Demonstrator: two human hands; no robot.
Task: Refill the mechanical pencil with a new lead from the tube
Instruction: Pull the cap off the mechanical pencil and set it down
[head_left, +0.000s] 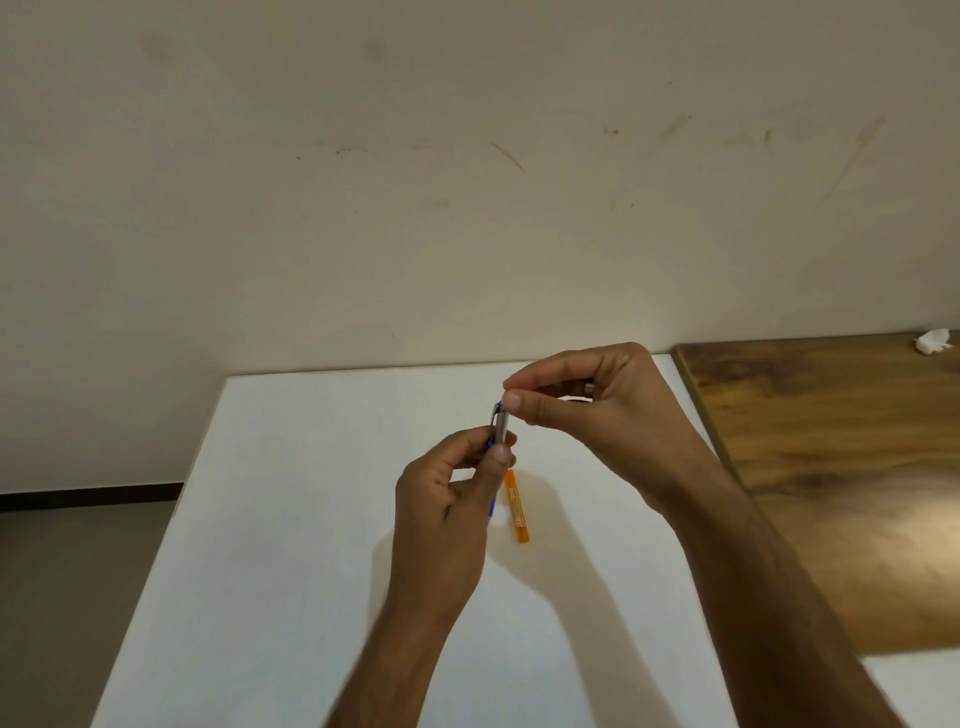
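We hold the mechanical pencil (500, 428) upright in our left hand (447, 512), grip pinching its barrel; our right hand (587, 410) pinches at its top. The orange tube (518, 506) lies on the bench (291, 519). A shaky pinch could snap any lead there.

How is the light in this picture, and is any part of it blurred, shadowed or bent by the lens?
Head view: warm, dim light, with a bright glare patch on the wooden surface; soft shadows of both arms fall on the white table; the left hand and right hand look slightly soft, so the pencil top lacks detail; the orange lead tube label is unreadable; the table edges splay from wide-angle distortion.
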